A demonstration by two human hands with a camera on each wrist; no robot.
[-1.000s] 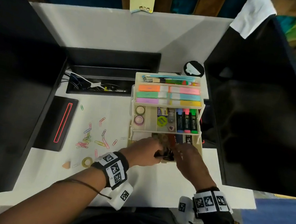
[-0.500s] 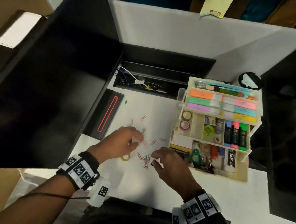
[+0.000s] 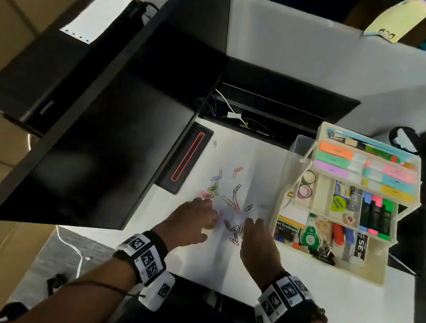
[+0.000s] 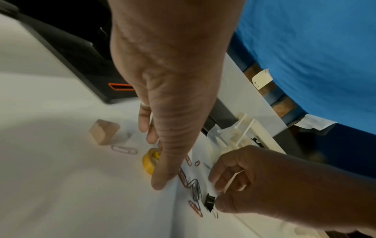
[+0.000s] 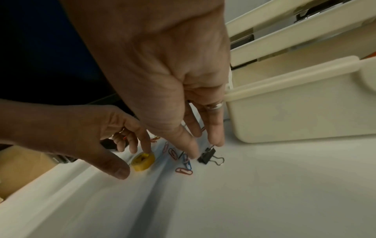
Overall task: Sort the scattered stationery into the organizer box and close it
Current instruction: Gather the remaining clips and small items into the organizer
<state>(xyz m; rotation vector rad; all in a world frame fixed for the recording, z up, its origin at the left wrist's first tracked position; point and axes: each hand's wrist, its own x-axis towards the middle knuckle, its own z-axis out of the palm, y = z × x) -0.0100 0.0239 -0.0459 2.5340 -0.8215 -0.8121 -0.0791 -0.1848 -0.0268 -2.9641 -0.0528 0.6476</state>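
I've both hands spread loose over coloured wire paper clips mid-frame; next, pinch some for the cream plastic organizer box.

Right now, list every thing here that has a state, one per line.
Cream tiered plastic organizer box: open, trays fanned out, part filled.
Coloured wire paper clips: scattered loose on the desk.
Small yellow tape roll: on the desk, left hand fingertip on it.
Black metal binder clip: on the desk, right hand finger touching its wire handle.
Tan wedge eraser: loose, untouched.
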